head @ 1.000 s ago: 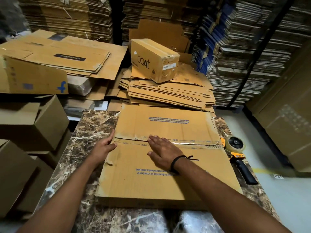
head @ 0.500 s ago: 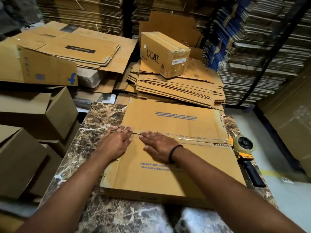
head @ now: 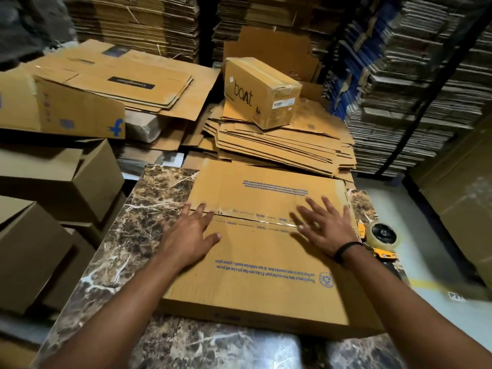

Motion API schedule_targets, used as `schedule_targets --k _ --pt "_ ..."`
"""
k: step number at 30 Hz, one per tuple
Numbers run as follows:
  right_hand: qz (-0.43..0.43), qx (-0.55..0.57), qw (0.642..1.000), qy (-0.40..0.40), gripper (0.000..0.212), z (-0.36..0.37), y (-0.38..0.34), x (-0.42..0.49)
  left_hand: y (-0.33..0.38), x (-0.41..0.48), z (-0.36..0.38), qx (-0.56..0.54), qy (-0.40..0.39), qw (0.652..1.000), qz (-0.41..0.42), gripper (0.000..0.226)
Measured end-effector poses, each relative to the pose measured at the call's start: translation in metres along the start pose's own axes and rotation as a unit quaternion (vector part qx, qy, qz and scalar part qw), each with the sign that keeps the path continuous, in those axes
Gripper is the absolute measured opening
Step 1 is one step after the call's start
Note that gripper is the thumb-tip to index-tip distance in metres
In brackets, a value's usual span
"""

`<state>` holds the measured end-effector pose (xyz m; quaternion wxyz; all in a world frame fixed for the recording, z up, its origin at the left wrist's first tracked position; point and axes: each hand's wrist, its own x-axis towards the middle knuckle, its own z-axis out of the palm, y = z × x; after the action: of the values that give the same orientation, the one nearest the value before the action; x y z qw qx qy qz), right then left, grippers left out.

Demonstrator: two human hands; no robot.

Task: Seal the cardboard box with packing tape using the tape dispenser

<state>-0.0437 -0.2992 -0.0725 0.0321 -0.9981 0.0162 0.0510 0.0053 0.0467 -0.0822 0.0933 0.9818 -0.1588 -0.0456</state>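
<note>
Two palms down on cardboard box (head: 266, 286): left hand (head: 190, 235), right hand (head: 324, 227).

- The cardboard box (head: 266, 251) is tan-brown, with lines of blue print on both flaps.
- The worktop (head: 149, 209) is dark brown marble, mottled and veined in white.
- The tape dispenser (head: 383, 235) is yellow-orange with a black hub.
- A black band (head: 346, 247) circles the right wrist.
- The small box (head: 262, 91) is tan with black "boAt" lettering.
</note>
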Motion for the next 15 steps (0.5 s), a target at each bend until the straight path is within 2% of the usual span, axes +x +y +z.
schedule_targets --k 3,6,8,10,13,15 --pt "0.121 -0.015 0.992 -0.046 0.083 0.001 0.032 0.0 0.014 -0.003 0.003 -0.007 -0.034 0.999 -0.01 0.074" --pt "0.149 0.084 0.983 -0.068 0.09 0.0 0.032 0.002 0.015 0.013 -0.003 -0.025 -0.032 0.999 0.0 0.074" --pt "0.178 0.143 0.973 -0.039 0.09 -0.007 0.023 0.001 0.009 0.029 -0.012 -0.051 -0.036 0.998 0.014 0.074" --pt "0.223 0.156 0.962 0.005 0.084 -0.008 0.01 -0.006 0.0 0.051 -0.023 -0.073 -0.026 0.997 0.024 0.073" --pt "0.262 0.131 0.954 0.064 0.064 0.0 -0.021 -0.026 -0.015 0.085 -0.035 -0.09 -0.013 0.995 0.041 0.075" --pt "0.274 0.134 0.949 0.073 0.052 0.004 -0.032 -0.034 -0.019 0.098 -0.034 -0.094 -0.042 0.994 0.044 0.073"
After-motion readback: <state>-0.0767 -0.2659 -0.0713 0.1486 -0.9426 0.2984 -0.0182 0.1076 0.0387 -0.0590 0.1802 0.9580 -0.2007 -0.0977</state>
